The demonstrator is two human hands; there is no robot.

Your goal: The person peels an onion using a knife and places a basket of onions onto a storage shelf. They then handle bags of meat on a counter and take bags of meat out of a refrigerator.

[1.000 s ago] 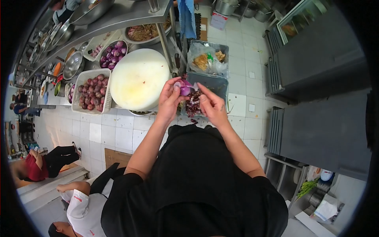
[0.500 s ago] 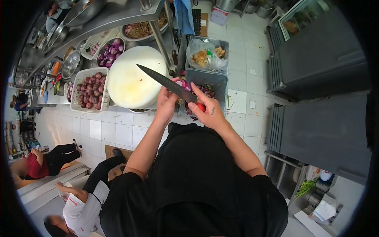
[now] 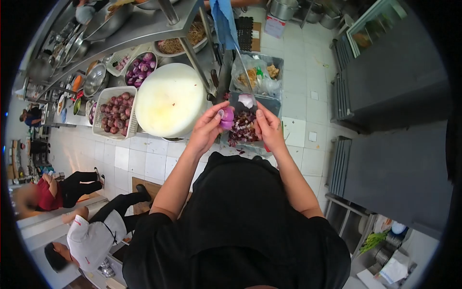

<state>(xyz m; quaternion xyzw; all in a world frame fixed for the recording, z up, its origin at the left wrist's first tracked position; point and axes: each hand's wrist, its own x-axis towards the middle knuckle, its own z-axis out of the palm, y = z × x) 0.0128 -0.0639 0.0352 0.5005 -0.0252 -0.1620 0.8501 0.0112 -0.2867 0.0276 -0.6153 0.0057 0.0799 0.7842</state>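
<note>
My left hand (image 3: 207, 127) is closed around a purple-red onion (image 3: 227, 118), its pale cut end facing sideways. My right hand (image 3: 270, 129) grips a chef's knife (image 3: 248, 81); the blade points away from me and appears nearly edge-on, so it looks thin. Both hands are above a grey bin (image 3: 275, 102) holding dark red onion skins (image 3: 243, 129). A pale pinkish-white piece of peel (image 3: 246, 100) shows beside the blade, between the hands; whether it touches the knife I cannot tell.
Left of my hands is a round white cutting board (image 3: 171, 101). Beside it are a white basket of unpeeled red onions (image 3: 115, 113) and a bowl of peeled ones (image 3: 140, 67). A second bin (image 3: 280, 72) holds plastic bags. Two people (image 3: 94, 236) (image 3: 48, 190) are at lower left.
The knife has swung from pointing left across the onion to pointing away from me, apart from it. My hands have separated, and a pale piece of peel now shows between them.
</note>
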